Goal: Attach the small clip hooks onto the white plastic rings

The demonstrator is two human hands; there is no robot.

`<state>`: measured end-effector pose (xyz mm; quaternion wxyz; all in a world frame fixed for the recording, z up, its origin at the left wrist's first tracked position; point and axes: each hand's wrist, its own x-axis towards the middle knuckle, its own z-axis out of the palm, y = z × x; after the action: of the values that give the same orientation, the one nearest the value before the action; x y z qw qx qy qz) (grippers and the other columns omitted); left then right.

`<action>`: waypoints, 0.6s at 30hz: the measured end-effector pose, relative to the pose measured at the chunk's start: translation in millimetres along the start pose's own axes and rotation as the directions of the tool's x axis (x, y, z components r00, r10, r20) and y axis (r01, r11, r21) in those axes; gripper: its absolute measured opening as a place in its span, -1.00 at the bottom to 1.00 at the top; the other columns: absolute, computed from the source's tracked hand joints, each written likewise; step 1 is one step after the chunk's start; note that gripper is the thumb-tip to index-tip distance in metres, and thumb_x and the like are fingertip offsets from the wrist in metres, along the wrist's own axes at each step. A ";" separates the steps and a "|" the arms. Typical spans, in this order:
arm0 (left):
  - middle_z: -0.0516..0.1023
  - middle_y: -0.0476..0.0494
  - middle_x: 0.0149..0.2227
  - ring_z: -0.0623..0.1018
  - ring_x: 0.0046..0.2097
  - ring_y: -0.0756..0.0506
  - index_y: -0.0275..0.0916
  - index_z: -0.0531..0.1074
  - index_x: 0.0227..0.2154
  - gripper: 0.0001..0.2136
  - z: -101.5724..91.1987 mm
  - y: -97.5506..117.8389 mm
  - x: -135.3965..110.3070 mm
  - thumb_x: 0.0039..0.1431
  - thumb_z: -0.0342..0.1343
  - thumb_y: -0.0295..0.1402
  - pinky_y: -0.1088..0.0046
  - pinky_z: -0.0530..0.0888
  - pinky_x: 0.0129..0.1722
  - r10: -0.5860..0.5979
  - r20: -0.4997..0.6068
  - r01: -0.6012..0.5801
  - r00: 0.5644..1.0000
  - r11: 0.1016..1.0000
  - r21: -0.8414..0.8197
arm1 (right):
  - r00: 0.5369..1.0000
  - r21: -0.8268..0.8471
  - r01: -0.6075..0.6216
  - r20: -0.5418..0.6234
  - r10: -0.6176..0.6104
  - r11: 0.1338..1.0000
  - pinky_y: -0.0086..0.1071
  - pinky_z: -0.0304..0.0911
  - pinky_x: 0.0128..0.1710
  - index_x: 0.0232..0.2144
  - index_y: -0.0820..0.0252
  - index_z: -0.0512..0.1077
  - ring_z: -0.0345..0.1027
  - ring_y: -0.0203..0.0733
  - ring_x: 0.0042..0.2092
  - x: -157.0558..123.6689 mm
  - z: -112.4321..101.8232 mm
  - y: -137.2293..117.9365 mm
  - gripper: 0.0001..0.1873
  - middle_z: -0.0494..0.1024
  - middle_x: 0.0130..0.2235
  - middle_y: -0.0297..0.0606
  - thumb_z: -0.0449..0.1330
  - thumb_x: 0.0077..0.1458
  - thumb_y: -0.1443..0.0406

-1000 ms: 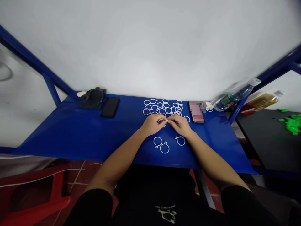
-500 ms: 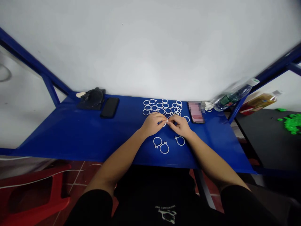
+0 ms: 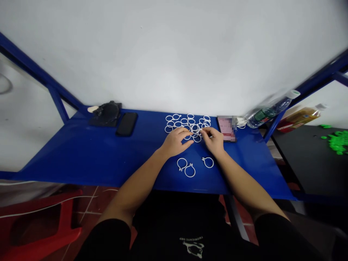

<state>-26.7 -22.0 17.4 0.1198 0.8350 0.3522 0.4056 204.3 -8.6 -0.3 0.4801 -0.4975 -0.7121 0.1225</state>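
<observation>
A pile of several white plastic rings (image 3: 187, 122) lies at the back of the blue table (image 3: 89, 156). My left hand (image 3: 175, 142) rests on the table with its fingers loosely stretched toward one ring (image 3: 197, 138) lying between my hands. My right hand (image 3: 215, 139) reaches to the pile's near right edge, and its fingertips pinch a ring there. Three separate rings lie nearer to me: two touching (image 3: 186, 166) and one alone (image 3: 208, 162).
A phone with a pink screen (image 3: 227, 129) lies just right of my right hand. A black phone (image 3: 127, 124) and a black pouch (image 3: 106, 113) sit at the back left. A water bottle (image 3: 269, 108) lies at the back right. A red stool (image 3: 38, 224) stands lower left.
My hands, which were together pinching one ring, have parted. My right hand moved back and to the right to the pile, and a ring now lies between my hands.
</observation>
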 end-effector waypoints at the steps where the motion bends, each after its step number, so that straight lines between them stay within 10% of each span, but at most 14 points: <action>1: 0.63 -0.17 -0.08 0.59 -0.02 -0.16 -0.20 0.58 -0.07 -0.78 -3.4 0.5 -0.2 0.30 0.27 -0.23 0.19 0.53 0.05 -0.003 0.083 0.004 0.997 1.000 -0.012 | 0.997 0.013 -0.070 -0.036 0.070 0.997 -0.30 0.36 -0.36 -0.15 0.12 0.57 0.45 -0.18 -0.42 1.9 -0.1 4.7 -0.75 0.59 -0.40 -0.30 0.26 0.29 0.10; 6: 0.63 -0.09 -0.16 0.60 -0.12 -0.15 -0.18 0.61 -0.15 -0.63 -14.1 0.4 -3.0 0.05 0.45 -0.09 0.30 0.51 -0.09 -0.109 0.544 0.130 0.832 0.992 0.000 | 0.978 0.083 -0.201 -0.034 0.205 0.976 -0.33 0.33 -0.41 -0.08 0.15 0.55 0.40 -0.20 -0.46 6.7 -0.1 19.7 -0.68 0.55 -0.45 -0.35 0.23 0.26 0.08; 10: 0.62 -0.06 -0.15 0.60 -0.16 -0.11 -0.16 0.62 -0.14 -0.64 -16.9 -0.5 -3.1 0.04 0.45 -0.13 0.38 0.47 -0.17 -0.199 0.674 0.211 0.712 0.975 0.065 | 0.985 0.069 -0.169 0.044 0.167 0.983 -0.34 0.31 -0.41 -0.18 0.14 0.58 0.40 -0.20 -0.46 3.5 1.7 14.3 -0.73 0.55 -0.47 -0.34 0.23 0.26 0.10; 18: 0.62 -0.16 -0.07 0.60 -0.05 -0.16 -0.18 0.61 -0.07 -0.78 -18.2 -3.3 -0.6 0.42 0.07 -0.30 0.32 0.50 -0.06 -0.271 0.528 0.176 0.804 0.959 0.224 | 0.989 0.035 -0.109 0.100 0.105 0.993 -0.36 0.32 -0.40 -0.24 0.14 0.60 0.42 -0.22 -0.45 1.4 2.1 6.1 -0.74 0.59 -0.45 -0.31 0.23 0.26 0.10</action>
<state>-42.4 -21.7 27.2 0.1948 0.8757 0.4306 0.0990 206.1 -3.9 -4.5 0.4471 -0.5186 -0.7045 0.1868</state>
